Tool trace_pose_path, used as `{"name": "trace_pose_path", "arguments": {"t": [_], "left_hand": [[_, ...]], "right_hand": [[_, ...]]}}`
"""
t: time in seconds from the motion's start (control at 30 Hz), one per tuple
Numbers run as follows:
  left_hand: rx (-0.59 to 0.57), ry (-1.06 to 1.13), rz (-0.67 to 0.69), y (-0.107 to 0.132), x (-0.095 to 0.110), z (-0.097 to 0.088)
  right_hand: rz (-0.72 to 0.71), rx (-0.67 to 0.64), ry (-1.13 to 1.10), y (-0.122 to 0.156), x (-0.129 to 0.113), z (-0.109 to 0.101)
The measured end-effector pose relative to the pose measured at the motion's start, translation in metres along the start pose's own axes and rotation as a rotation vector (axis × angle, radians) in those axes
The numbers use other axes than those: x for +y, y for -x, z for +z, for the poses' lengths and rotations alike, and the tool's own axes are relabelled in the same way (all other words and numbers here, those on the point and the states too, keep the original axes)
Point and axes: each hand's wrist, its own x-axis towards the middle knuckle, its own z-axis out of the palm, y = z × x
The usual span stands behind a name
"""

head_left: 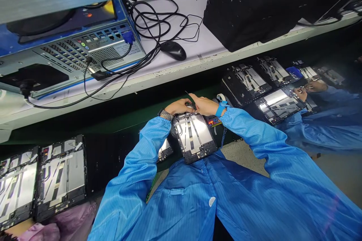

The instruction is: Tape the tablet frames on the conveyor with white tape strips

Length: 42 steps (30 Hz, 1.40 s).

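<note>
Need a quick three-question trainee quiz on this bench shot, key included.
1. True or false: the blue wrist strap is on the left wrist.
2. What lies beside the cables on the white shelf? A) a keyboard B) a black computer mouse C) a soldering iron
3. Fill in: the sleeves leading to the left hand and right hand, above the open tablet frame, are ____.

Key: 1 false (right wrist); 2 B; 3 blue.
</note>
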Motion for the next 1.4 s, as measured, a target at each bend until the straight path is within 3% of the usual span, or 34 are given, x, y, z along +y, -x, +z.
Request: {"name": "trace_pose_path", "arguments": {"t": [0.17,0.27,0.4,0.53,0.67,0.8,0.93,1.0,1.1,1.27,1.4], "left_hand": [[-0.009,-0.039,-0.015,0.002,0.003,-0.001],[0.002,-0.056,-0.026,0.005,0.006,-0.002],[-0.003,-0.048,-0.026,0.008,0.006,-0.004],[-0.007,-0.05,-0.014,0.002,0.002,-0.002],[-0.004,-0.035,0.002,0.003,0.003,-0.002],[0.193,0.051,0.18,0.034,-0.002,-0.016],[0.454,0.171,0.224,0.083,-0.024,-0.023],[0.568,0.22,0.172,0.102,-0.04,-0.013],[0.641,0.346,0.131,0.115,-0.061,0.019],[0.76,0.593,0.082,0.11,-0.075,0.076],[0.753,0.725,0.078,0.1,-0.076,0.094]], "right_hand": [[-0.01,0.096,0.018,-0.005,0.02,-0.003],[0.027,0.225,-0.118,-0.004,0.045,-0.004],[0.053,0.391,-0.362,0.006,0.059,0.02],[0.058,0.365,-0.432,0.014,0.048,0.051],[0.08,0.366,-0.445,0.022,0.036,0.053],[0.018,0.474,-0.429,0.039,0.009,0.043],[-0.212,0.319,-0.412,0.04,-0.029,0.048],[-0.278,0.233,-0.403,0.029,-0.042,0.054],[-0.322,0.192,-0.391,0.008,-0.049,0.061],[-0.366,0.211,-0.31,-0.015,-0.048,0.061],[-0.413,0.235,-0.255,-0.02,-0.048,0.061]]}}
